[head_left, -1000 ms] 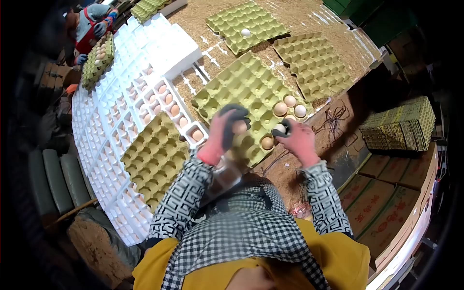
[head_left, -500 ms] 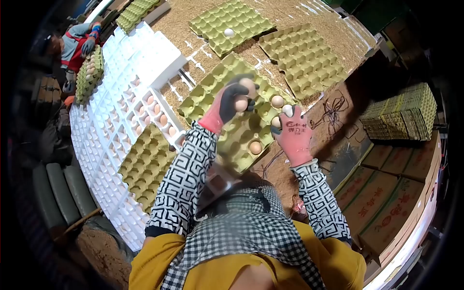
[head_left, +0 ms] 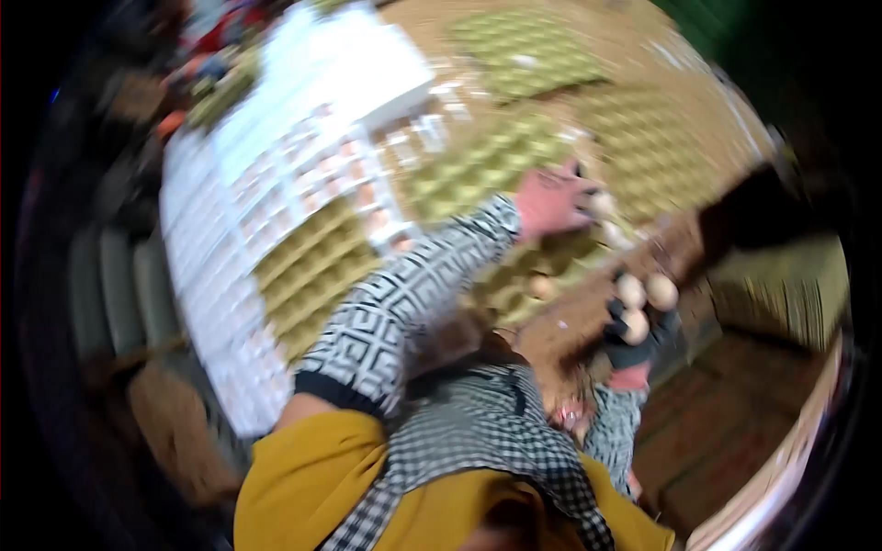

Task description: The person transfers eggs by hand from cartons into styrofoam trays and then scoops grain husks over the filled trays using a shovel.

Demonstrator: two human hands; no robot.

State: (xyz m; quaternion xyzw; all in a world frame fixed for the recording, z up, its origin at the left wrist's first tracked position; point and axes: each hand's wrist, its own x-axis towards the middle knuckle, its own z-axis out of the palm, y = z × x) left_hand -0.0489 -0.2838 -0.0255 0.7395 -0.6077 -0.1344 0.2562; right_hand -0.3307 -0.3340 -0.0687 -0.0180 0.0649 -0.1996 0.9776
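Note:
My left hand (head_left: pixel 556 200), in a pink glove with dark fingertips, reaches over the right edge of the near pulp egg tray (head_left: pixel 482 165). Its fingers curl against a pale egg (head_left: pixel 602 204); blur hides part of the grip. Just below lies a whiter egg (head_left: pixel 614 235). A brown egg (head_left: pixel 540 286) sits in a lower cup of this tray. Off to the right of the tray, my right hand (head_left: pixel 640 331) is turned palm up, with its dark-coated fingers around three eggs (head_left: pixel 661 292).
Two more pulp trays (head_left: pixel 528 55) (head_left: pixel 643 151) lie beyond. On the left are a pulp tray (head_left: pixel 317 275) and white egg trays (head_left: pixel 216 303), some holding eggs. Stacked pulp trays (head_left: pixel 781 289) and cartons (head_left: pixel 735 395) stand right. A co-worker (head_left: pixel 216 46) is at upper left.
My right hand has left the tray, moved down and right, and turned palm up with three eggs. My left hand has swung right to the eggs at the tray's edge. The view has shifted and blurred.

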